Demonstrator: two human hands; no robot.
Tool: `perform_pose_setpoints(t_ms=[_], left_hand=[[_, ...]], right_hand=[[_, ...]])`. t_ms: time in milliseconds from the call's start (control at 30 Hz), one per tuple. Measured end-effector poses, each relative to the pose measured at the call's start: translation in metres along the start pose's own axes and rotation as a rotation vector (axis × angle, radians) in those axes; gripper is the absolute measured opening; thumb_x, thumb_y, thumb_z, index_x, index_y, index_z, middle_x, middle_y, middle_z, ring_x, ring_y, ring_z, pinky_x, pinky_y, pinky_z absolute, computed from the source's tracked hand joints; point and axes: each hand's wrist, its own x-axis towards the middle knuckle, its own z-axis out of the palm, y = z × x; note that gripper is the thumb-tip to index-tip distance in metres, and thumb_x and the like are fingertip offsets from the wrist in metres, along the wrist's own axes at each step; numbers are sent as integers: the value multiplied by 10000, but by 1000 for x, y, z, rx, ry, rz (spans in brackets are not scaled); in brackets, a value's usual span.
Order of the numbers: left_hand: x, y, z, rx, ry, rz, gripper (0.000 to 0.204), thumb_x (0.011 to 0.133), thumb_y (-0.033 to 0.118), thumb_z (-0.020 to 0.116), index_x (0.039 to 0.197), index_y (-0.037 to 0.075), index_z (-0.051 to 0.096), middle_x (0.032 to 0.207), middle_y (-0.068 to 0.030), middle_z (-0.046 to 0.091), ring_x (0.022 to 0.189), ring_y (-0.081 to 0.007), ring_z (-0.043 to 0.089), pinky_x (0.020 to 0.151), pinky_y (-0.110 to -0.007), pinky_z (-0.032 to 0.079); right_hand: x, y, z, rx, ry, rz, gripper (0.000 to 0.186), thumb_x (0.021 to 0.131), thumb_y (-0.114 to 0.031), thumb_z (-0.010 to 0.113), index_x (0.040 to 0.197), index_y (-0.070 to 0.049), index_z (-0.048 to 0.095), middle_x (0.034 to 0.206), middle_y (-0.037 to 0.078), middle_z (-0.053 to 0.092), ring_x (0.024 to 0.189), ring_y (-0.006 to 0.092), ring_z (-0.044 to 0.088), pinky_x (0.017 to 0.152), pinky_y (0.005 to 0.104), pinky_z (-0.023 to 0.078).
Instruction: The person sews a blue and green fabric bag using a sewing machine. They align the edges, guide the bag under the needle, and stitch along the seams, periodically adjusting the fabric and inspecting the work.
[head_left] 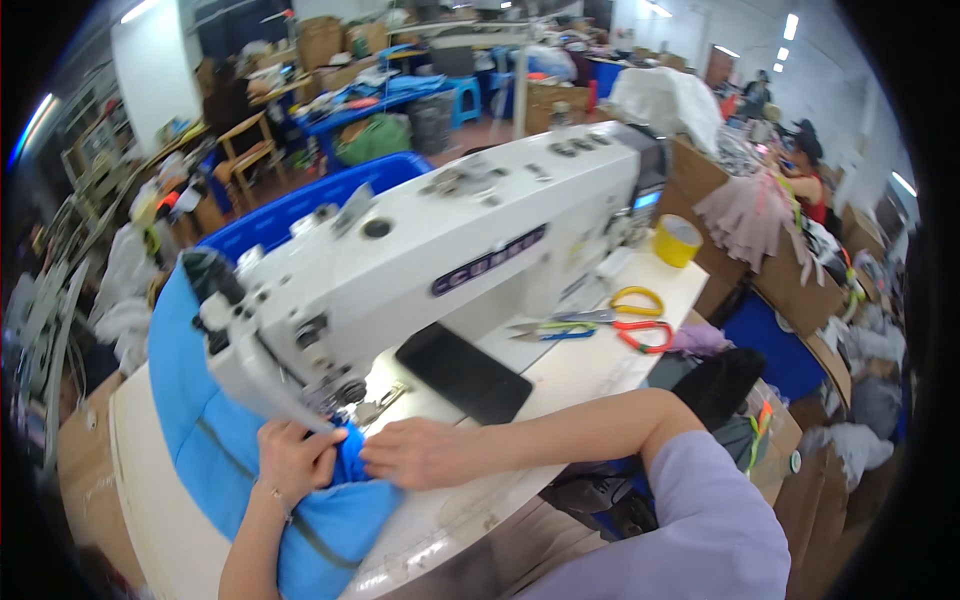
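Note:
A white industrial sewing machine stands on a pale table. Light blue fabric with a dark stripe drapes round the machine's left end and down over the front table edge. Just below the needle area, my left hand pinches a bunched, darker blue part of this fabric. From the other side my right hand presses its closed fingers on the same bunch, its forearm lying across the table. The needle itself is hidden behind the machine head and my fingers.
A black phone lies under the machine arm. Behind it are yellow-handled scissors, red-handled scissors and a yellow tape roll. A blue bin stands behind the machine. Another person sits at the far right.

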Motion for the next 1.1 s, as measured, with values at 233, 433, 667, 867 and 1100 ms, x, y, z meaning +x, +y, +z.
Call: perform_pose_setpoints(t_ms=[233,433,667,867,1100], left_hand=[[-2,2,4,-62,13,10,237,637,115,680,828,197,794,978,-53,755,716,-245,655,676,-399,476],[-4,-3,5,-42,-22,-53,268,626,94,669,838,194,799,967,-74,757,844,-297,702,753,-425,520],[-5,-11,9,-70,-5,-59,247,641,80,660,843,143,788,938,-83,751,842,-316,696,722,-442,528],[-29,-67,7,50,68,-249,234,710,95,716,936,69,770,973,-163,738,912,-417,673,820,-499,533],[-55,-100,16,331,35,-271,354,744,94,712,1093,37,720,1086,-182,715,1020,-397,637,907,-472,499]], right_hand=[[-3,-6,6,114,14,-30,131,793,-124,676,850,-6,680,955,109,655,928,246,637,765,361,535],[-3,1,13,158,37,2,124,780,-113,665,845,-7,664,937,112,641,925,263,636,777,372,532],[-4,3,23,151,202,32,114,748,-138,690,772,-48,626,842,81,610,867,264,632,734,395,513],[-4,7,17,122,211,123,134,794,-154,696,837,-40,640,879,84,622,905,260,631,778,376,527],[-6,3,14,107,97,91,170,815,-154,715,914,-35,645,949,78,632,950,255,627,796,371,528]])
